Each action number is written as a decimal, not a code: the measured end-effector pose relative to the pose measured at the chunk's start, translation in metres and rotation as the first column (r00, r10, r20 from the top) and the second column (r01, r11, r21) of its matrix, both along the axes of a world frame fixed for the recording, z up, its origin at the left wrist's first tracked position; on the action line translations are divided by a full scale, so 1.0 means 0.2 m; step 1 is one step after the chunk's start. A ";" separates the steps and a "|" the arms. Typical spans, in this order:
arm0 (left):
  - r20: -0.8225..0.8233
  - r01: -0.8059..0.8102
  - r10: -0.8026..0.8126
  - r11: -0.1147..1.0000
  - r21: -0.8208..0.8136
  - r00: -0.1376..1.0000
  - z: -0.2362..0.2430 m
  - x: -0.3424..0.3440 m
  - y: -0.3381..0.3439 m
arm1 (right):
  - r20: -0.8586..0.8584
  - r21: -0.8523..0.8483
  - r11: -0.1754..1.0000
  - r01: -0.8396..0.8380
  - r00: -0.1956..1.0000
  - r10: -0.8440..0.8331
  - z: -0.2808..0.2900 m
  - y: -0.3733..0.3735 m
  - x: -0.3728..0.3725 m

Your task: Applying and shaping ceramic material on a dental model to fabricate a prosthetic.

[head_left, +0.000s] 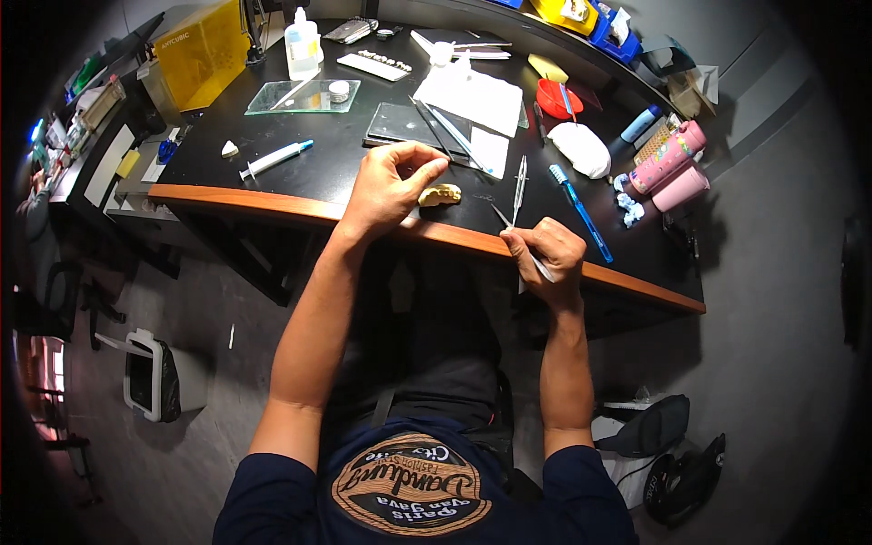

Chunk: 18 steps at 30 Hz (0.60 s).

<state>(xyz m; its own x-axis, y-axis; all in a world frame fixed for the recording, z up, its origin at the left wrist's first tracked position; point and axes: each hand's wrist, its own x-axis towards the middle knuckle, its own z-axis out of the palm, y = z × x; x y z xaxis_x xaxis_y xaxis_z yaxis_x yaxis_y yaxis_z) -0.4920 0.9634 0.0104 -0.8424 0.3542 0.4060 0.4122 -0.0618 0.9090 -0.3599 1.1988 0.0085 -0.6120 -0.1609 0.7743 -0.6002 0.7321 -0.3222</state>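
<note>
My left hand [389, 189] hovers at the table's front edge, thumb and forefinger pinched together; whatever is between them is too small to make out. Just under those fingertips lies a yellowish dental cast [440, 194] of a tooth row. In my right hand [550, 252] is a slim pointed instrument [500, 216], its thin tip angled up and left toward the cast, its pale end showing below the fingers. Metal tweezers [520, 186] lie just beyond the right hand. A blue toothbrush [581, 213] rests to the right of it.
Behind the hands are a dark flat box [400, 125] and white paper towels [468, 98]. A syringe [277, 159], a glass slab [300, 97] and a bottle [302, 47] sit left. Rightward are a red bowl [558, 98], a white mound [581, 150] and a pink bottle [668, 159].
</note>
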 end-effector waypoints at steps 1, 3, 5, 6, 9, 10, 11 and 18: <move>0.007 -0.005 0.005 1.000 -0.011 1.000 0.00 0.00 0.00 | 0.020 0.014 1.000 0.005 1.000 -0.005 0.00 0.00 0.00; 0.004 0.005 -0.005 1.000 0.002 1.000 0.01 0.00 0.00 | 0.040 -0.019 1.000 0.018 0.999 -0.017 0.01 0.00 -0.01; -0.002 0.012 -0.012 1.000 0.017 1.000 0.01 0.01 0.01 | 0.057 -0.052 0.998 0.028 0.998 -0.025 0.01 -0.01 -0.02; -0.006 0.005 -0.005 1.000 0.018 1.000 0.01 0.01 0.00 | 0.063 -0.049 0.999 0.021 0.998 -0.018 0.01 -0.02 -0.02; -0.006 -0.002 0.002 1.000 -0.002 1.000 0.00 0.00 0.00 | 0.060 -0.024 1.000 0.016 0.998 -0.015 0.01 -0.01 -0.02; -0.002 -0.003 0.003 1.000 -0.023 1.000 0.00 0.00 0.00 | 0.053 -0.001 1.000 0.017 0.998 -0.017 0.00 -0.01 -0.02; -0.003 -0.002 0.002 1.000 -0.024 1.000 0.01 0.00 0.00 | 0.052 -0.002 1.000 0.018 0.998 -0.018 0.00 0.00 -0.02; 0.002 -0.001 0.001 1.000 -0.005 1.000 0.01 0.01 0.00 | -0.019 0.032 0.999 -0.013 1.000 0.014 -0.02 0.01 -0.03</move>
<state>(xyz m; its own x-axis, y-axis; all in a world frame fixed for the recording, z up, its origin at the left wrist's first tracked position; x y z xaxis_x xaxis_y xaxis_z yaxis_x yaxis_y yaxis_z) -0.4903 0.9633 0.0124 -0.8434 0.3552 0.4031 0.4108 -0.0571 0.9099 -0.3669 1.2006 0.0044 -0.5947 -0.1938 0.7802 -0.6159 0.7336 -0.2872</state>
